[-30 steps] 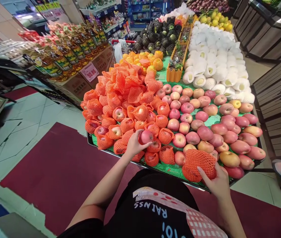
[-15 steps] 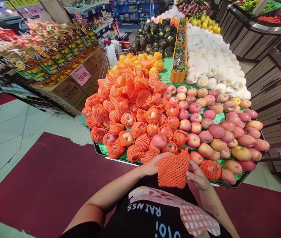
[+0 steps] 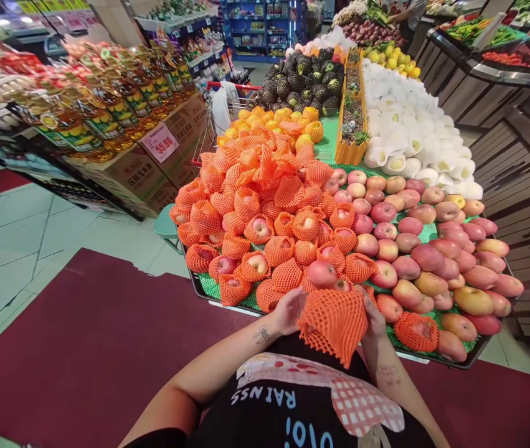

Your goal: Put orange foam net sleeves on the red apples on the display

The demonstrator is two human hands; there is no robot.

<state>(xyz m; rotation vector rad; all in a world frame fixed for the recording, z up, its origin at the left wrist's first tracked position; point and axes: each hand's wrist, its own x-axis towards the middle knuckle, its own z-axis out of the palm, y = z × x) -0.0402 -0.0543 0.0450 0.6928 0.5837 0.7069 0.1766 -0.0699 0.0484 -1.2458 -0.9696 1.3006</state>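
Orange foam net sleeve (image 3: pixel 334 322) sits stretched between our two hands, close to our chest, just at the near edge of the display tray (image 3: pixel 433 361). Both forearms bend inward from the lower corners & meet at the sleeve. Left hand (image 3: pixel 289 309) curls its fingers onto the sleeve's left edge, pinching it; small tattoo shows on that wrist. Right hand (image 3: pixel 373 314) grips the right edge, fingers mostly hidden behind the mesh. Whether fruit is inside the sleeve, we can't tell. Just beyond, a bare red apple (image 3: pixel 321 272) rests among netted apples (image 3: pixel 265 230) heaped on the tray's left half. Unwrapped apples (image 3: pixel 433 255) lie in rows on the right half, w/ one netted apple (image 3: pixel 416 331) near the front edge.
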